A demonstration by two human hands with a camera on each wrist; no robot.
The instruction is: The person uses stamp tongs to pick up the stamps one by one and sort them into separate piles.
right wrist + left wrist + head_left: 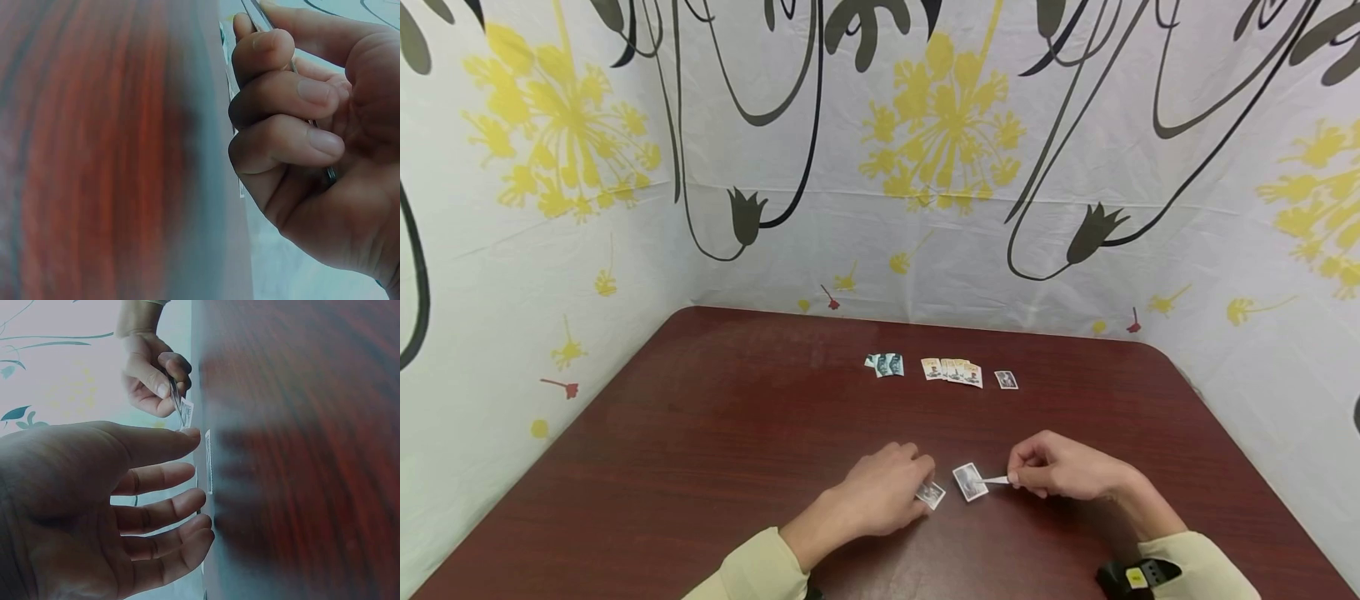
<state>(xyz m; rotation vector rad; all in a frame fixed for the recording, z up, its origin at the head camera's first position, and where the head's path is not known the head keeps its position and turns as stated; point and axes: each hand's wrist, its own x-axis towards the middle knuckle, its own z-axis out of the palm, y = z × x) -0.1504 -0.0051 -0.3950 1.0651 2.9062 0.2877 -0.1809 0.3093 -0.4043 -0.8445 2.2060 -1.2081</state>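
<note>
My right hand [1063, 467] pinches a pair of slim metal tweezers [997, 480], its other fingers curled in the right wrist view. At the tweezers' tip is a small grey postage stamp [970, 482] with a white border; in the left wrist view this stamp [187, 412] appears raised and tilted. My left hand [883, 487] hovers low over the table, fingers apart and slightly bent. Beside its fingertips a second grey stamp [931, 495] lies on the table, partly covered by the hand in the head view. The left wrist view shows that stamp [209, 462] edge-on.
Toward the back of the dark red wooden table [760, 408] lie overlapping teal stamps [889, 365], a row of several orange-and-cream stamps [952, 372] and one single grey stamp [1006, 380]. A patterned white cloth [850, 167] hangs behind and at both sides.
</note>
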